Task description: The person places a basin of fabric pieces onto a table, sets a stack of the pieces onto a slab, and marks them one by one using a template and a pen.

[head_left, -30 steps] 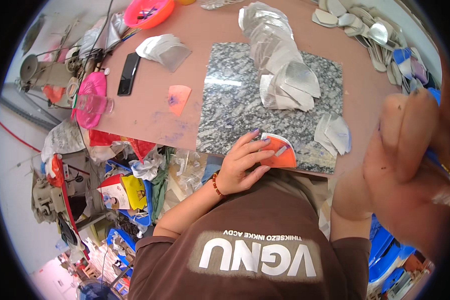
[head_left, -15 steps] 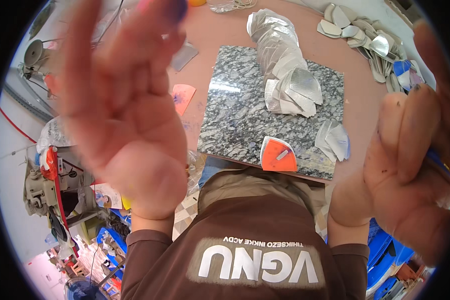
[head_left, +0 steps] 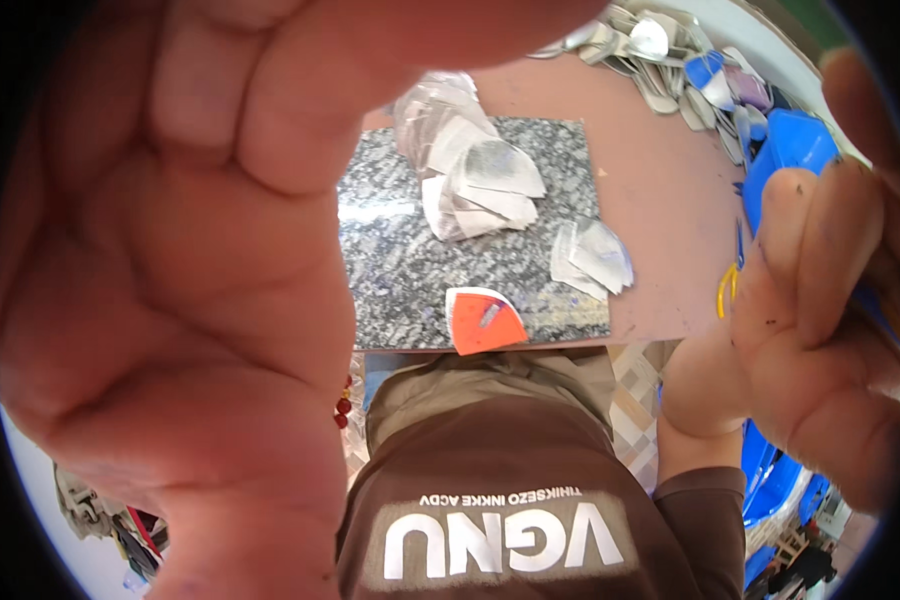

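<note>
My left hand fills the left side of the view, very near the camera. Its palm shows and its fingers are stretched past the upper edge, the tips out of sight. At the right rim my right hand is raised beside the camera with bent fingers; whatever it grips is hidden. Neither hand touches the work below. Beneath them, a fan-shaped orange piece with a white border lies at the near edge of a speckled stone slab. An overlapping row of silvery cut pieces crosses the slab.
A smaller group of silvery pieces rests at the slab's right edge. Many grey and silver pieces are heaped at the far right, near a blue container. Yellow handles lie beside my right hand, on the brownish tabletop.
My left hand has come much closer to the camera and now covers the left side. The view has shifted, so the slab appears further left. My right hand keeps its place and pose.
</note>
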Motion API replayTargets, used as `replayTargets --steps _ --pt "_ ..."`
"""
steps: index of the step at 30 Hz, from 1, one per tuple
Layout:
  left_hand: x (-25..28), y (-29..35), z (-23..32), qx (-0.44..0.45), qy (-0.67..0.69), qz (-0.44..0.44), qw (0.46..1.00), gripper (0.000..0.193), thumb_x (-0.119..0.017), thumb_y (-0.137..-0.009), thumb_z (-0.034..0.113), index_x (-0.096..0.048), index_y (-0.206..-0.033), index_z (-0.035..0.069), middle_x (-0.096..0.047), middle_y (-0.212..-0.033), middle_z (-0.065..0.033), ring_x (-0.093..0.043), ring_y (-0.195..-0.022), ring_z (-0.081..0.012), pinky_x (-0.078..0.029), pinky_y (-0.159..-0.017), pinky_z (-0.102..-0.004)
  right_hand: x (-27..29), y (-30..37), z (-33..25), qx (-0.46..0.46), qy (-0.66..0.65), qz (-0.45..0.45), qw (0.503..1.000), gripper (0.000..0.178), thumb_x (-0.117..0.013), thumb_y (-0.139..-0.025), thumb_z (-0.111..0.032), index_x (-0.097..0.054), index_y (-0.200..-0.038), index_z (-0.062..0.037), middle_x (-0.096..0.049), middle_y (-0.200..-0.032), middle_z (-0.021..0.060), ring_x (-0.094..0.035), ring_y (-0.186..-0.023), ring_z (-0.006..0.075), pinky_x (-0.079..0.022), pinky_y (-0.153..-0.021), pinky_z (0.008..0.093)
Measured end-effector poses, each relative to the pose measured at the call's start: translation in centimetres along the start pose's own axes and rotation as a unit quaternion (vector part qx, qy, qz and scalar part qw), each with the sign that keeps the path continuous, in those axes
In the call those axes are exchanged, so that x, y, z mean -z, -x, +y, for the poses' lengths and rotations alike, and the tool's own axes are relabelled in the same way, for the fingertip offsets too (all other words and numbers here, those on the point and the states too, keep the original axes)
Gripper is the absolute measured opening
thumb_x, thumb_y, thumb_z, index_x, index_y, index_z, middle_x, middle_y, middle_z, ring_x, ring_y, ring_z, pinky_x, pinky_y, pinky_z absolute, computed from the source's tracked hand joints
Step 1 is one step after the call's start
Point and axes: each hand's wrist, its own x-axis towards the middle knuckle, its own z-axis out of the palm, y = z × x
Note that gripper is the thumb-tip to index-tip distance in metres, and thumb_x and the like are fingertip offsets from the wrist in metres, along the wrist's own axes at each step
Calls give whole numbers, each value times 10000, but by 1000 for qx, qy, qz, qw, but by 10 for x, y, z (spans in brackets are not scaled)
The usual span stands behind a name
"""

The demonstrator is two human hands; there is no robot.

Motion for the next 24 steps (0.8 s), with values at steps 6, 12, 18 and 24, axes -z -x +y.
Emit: replayTargets --steps 6,12,18,24 --pt "-19 -11 -10 22 79 -13 997 826 -393 -933 616 -263 -1519 49 -222 -1528 -336 -260 -1398 -512 -241 -1173 -533 7 0 -22 16 81 2 997 484 -621 -892 -179 -529 -1340 -22 -609 -1211 125 -415 -592 18 -325 -569 181" --pt "-27 -8 3 1 109 -31 994 797 -392 -940 581 -272 -1513 41 -233 -1527 -327 -271 -1397 -499 -244 -1172 -526 15 7 -36 63 110 -17 992 481 -626 -882 -164 -540 -1334 -23 -615 -1205 121 -409 -590 17 -323 -571 181" --pt "-32 -23 -8 27 149 -52 987 769 -391 -946 546 -281 -1507 33 -244 -1526 -318 -281 -1395 -486 -247 -1170 -520 8 2 -35 68 153 -15 986 479 -632 -872 -148 -552 -1328 -23 -622 -1198 116 -403 -589 15 -321 -572 180" --pt "-51 -31 -28 12 171 -50 984 740 -390 -952 511 -289 -1502 25 -255 -1524 -309 -291 -1394 -474 -249 -1169 -513 14 2 -37 104 181 -50 977 478 -637 -862 -133 -563 -1321 -23 -629 -1192 112 -398 -587 13 -319 -574 180"
